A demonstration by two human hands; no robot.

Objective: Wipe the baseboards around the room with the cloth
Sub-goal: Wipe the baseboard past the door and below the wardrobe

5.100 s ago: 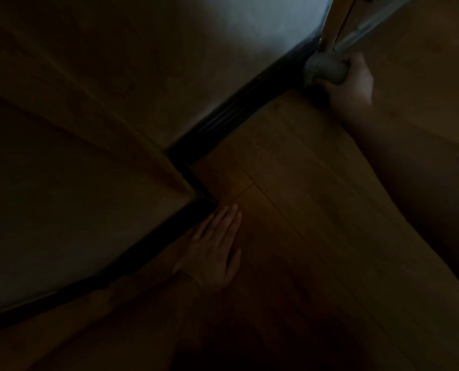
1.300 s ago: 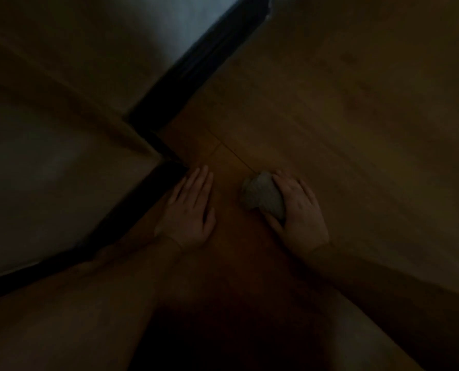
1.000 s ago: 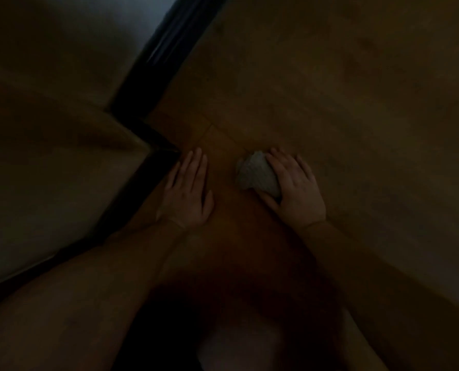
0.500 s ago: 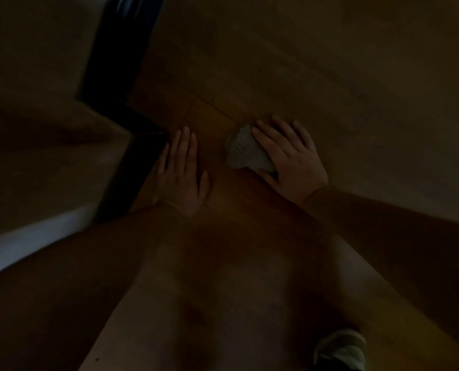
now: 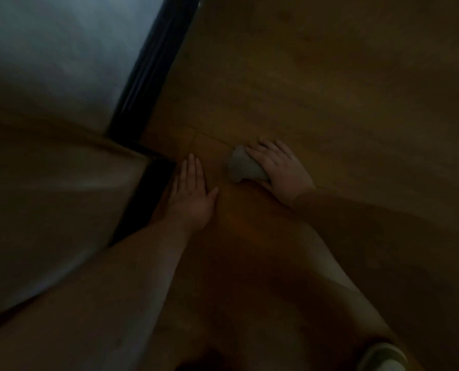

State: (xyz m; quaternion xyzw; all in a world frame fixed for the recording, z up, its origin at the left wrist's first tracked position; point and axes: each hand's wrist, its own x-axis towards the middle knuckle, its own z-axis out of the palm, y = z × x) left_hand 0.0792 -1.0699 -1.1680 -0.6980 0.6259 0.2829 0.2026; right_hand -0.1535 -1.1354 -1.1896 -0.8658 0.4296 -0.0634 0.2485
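Baseboards [image 5: 153, 70], dark, run from upper centre to an outer corner at centre left. Left hand [image 5: 192, 195] rests flat, fingers straight, on the wooden floor [image 5: 330, 89]; right hand [image 5: 281, 170] grips the balled cloth [image 5: 240, 164] at centre. Press it along the strip, I'd say.

The left hand [image 5: 192, 198] lies palm down on the floor [image 5: 330, 89], its fingers [image 5: 193, 167] straight and together, thumb spread to the right, forearm running back to the lower left. The right hand [image 5: 283, 171] rests to its right, apart from it, fingers curled over the cloth [image 5: 240, 166], its forearm stretching to the right edge.
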